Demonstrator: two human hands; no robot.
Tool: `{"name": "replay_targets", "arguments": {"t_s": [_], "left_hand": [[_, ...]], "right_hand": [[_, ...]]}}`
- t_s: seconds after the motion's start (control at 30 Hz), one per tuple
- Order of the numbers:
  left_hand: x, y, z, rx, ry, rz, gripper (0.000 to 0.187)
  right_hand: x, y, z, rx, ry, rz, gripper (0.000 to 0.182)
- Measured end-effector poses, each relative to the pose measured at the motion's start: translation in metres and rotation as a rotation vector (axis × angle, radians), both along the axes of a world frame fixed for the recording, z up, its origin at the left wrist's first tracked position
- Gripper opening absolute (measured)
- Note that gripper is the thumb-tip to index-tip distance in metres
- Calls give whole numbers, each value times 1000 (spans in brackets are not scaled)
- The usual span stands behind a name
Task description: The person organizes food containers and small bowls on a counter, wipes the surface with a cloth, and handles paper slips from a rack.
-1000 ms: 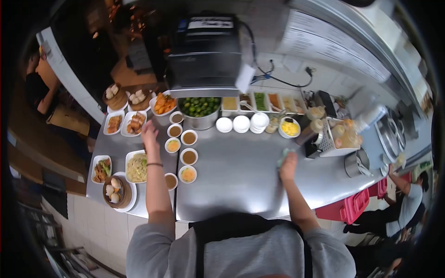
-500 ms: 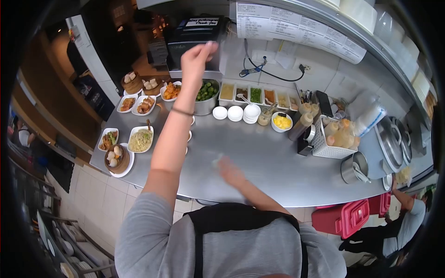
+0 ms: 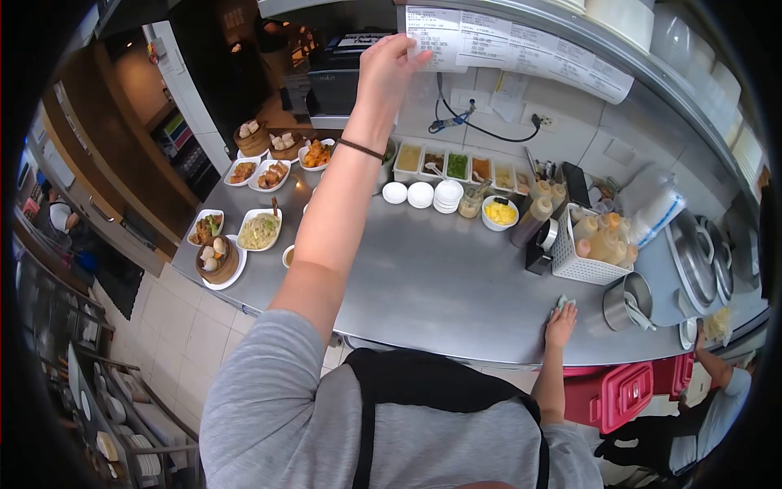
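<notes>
Steel counter (image 3: 423,285): bowls (image 3: 420,195), white basket (image 3: 580,259), noodle plate (image 3: 259,230).

Grey short-sleeved T-shirt, heathered fabric, sleeves ending above elbows. Black apron straps over shoulders, joining in dark band across upper back, two straps running down back. Forearms bare. Thin dark bracelet (image 3: 362,149) around left wrist. Left hand (image 3: 391,69) bare, no glove, no ring visible. Right hand (image 3: 560,323) bare, no wristband visible. No markings or logos visible on shirt.
</notes>
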State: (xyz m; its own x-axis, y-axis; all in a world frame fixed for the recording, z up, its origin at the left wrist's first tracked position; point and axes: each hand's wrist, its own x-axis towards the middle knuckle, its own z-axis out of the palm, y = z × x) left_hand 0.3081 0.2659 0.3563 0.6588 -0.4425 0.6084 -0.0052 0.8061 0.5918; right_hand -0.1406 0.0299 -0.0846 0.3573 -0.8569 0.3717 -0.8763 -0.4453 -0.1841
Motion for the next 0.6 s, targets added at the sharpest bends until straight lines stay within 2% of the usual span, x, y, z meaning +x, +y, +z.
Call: {"name": "replay_targets", "arguments": {"t_s": [0.07, 0.17, 0.37, 0.6], "left_hand": [[-3, 0, 4, 24, -27, 72, 20], [-9, 7, 8, 30, 66, 24, 24], [-4, 24, -23, 232, 77, 109, 32], [-9, 31, -38, 254, 100, 66, 32]], "right_hand": [[0, 0, -2, -17, 14, -7, 42], [2, 0, -3, -11, 22, -23, 43], [-1, 2, -1, -12, 14, -14, 43], [3, 4, 3, -11, 25, -32, 43]]}}
